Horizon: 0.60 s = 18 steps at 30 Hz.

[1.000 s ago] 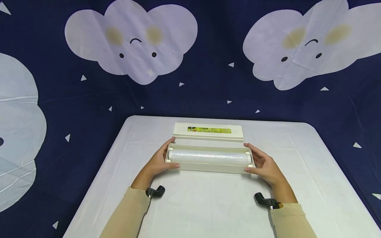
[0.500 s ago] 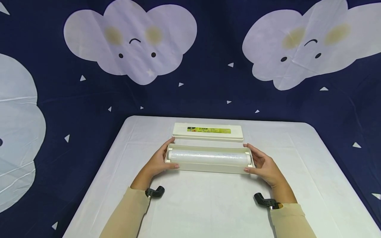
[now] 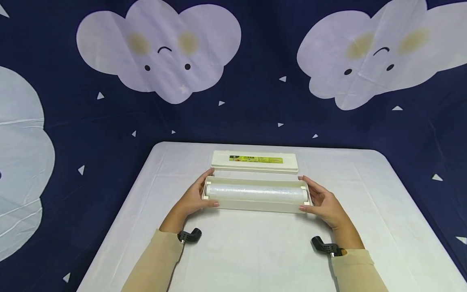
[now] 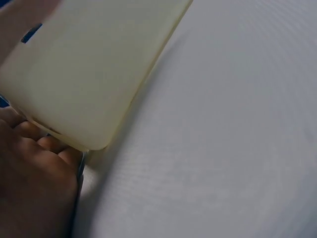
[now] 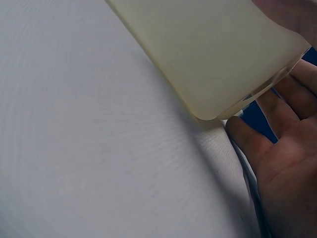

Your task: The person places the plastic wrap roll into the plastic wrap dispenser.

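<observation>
A cream cling film box without its lid lies crosswise between my hands, a roll of clear cling film inside it. My left hand grips the box's left end, thumb along the front and fingers behind. At the other end my right hand grips it the same way. Both wrist views show the box's smooth front wall close up, with curled fingers around the end. Behind the box lies its long cream lid, a yellow-green label on top.
Everything is on a white-covered table with rounded far corners. A dark blue cloth backdrop with printed clouds and small triangles stands behind it. A black wrist camera is strapped at each wrist.
</observation>
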{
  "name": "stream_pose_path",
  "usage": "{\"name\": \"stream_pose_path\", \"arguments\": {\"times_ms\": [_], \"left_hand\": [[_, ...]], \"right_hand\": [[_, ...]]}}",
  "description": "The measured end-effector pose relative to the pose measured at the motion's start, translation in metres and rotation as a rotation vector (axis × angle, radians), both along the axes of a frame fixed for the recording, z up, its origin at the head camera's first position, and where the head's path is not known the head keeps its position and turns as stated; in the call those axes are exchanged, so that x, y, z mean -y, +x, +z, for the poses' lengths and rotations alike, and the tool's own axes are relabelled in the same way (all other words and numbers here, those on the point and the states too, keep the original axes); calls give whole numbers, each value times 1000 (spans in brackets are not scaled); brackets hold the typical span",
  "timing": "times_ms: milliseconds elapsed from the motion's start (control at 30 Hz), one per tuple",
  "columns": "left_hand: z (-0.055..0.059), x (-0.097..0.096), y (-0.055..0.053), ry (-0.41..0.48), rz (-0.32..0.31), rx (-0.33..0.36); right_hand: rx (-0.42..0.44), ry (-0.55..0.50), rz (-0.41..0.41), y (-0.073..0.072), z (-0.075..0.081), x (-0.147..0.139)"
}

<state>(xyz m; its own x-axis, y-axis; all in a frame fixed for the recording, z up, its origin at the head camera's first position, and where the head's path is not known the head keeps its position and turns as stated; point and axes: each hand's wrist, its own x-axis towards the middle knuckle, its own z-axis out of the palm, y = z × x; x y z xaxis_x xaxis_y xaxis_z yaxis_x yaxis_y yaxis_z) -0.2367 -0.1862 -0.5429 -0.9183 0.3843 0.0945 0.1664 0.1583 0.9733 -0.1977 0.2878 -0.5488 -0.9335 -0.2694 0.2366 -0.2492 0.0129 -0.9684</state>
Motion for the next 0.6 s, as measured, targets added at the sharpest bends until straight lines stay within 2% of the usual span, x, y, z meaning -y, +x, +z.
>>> {"name": "stream_pose_path", "arguments": {"times_ms": [233, 433, 500, 600], "left_hand": [[0, 4, -8, 100, -67, -11], [3, 11, -23, 214, -110, -70], [4, 13, -30, 263, -108, -83], [7, 16, -42, 302, -65, -94]], "right_hand": [[8, 2, -4, 1, 1, 0], [-5, 2, 4, 2, 1, -2], [-11, -3, 10, 1, 0, -3], [-20, -8, 25, 0, -1, -2]]}}
